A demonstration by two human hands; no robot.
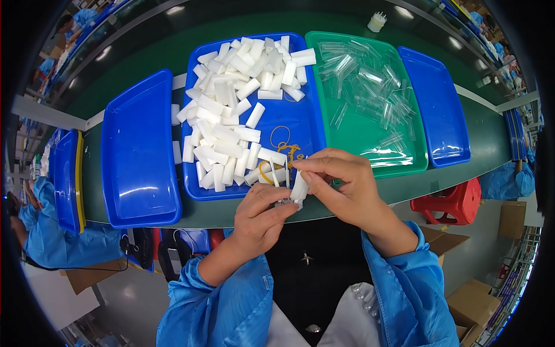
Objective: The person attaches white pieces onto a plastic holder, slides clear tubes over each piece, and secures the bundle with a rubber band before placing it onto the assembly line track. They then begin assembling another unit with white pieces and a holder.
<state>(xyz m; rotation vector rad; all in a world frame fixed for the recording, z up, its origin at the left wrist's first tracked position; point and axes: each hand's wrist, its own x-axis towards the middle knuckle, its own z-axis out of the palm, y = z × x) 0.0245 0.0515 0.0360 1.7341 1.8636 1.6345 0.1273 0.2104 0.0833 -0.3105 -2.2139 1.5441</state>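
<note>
In front of my body, just over the near edge of the blue tray, I hold a small white pronged part [299, 191]. My left hand [260, 217] pinches its lower end, where a clear or whitish base shows between the fingertips. Thin upright prongs rise from it beside a thicker white piece. My right hand [344, 182] is closed, its thumb and forefinger at the top of that thicker piece. Behind the hands, the blue tray [312, 124] bears many white tube-like pieces [222, 124]. Yellowish rubber bands [281, 137] lie in the same tray.
Right of it, a green tray [370, 159] holds clear plastic tubes [370, 87]. Blue trays flank both at the left [141, 156] and right [436, 110]. A white pronged piece [377, 22] stands at the back. A red stool [448, 202] is beyond the bench's right edge.
</note>
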